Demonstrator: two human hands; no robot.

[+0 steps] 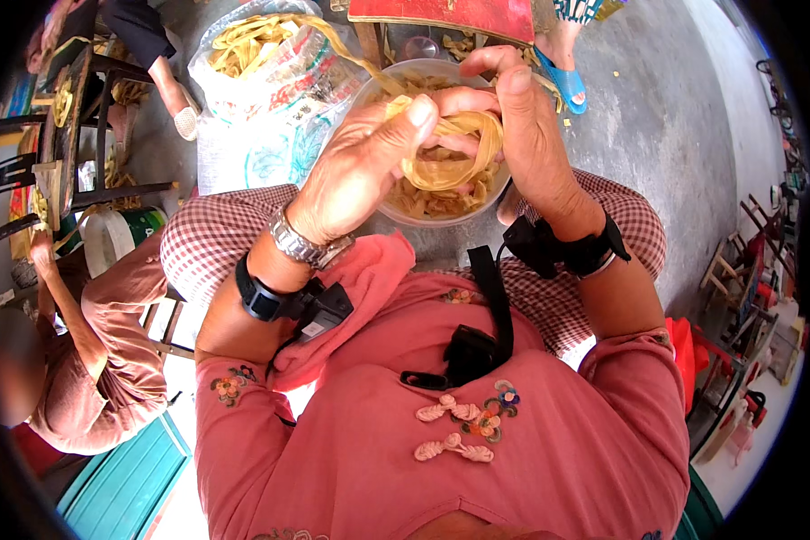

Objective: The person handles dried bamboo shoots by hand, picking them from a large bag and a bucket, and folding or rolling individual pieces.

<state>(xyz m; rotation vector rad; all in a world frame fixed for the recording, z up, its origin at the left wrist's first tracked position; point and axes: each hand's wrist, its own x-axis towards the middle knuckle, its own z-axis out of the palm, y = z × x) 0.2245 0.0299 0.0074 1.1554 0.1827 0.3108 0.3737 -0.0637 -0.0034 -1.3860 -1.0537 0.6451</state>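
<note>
A thin, yellow, ribbon-like strip is wound into a loose coil (445, 179) between my hands. My left hand (358, 158) grips the coil's left side, thumb on top. My right hand (536, 128) has its fingers at the coil's right side, some of them passing inside the loop. From the left hand the strip (347, 54) runs up to a heap of the same material (250, 44) in a plastic bag (277, 94). Directly beneath my hands stands a round plastic tub (422, 221) holding folded yellow pieces (412, 202), partly hidden by the hands.
A red-topped stool or table (442, 10) stands beyond the tub. A person's foot in a blue slipper (567, 77) is at upper right. On the left, another person's hand (42, 250) holds yellow strip at a wooden frame (67, 148). A pink towel (364, 277) lies on my lap.
</note>
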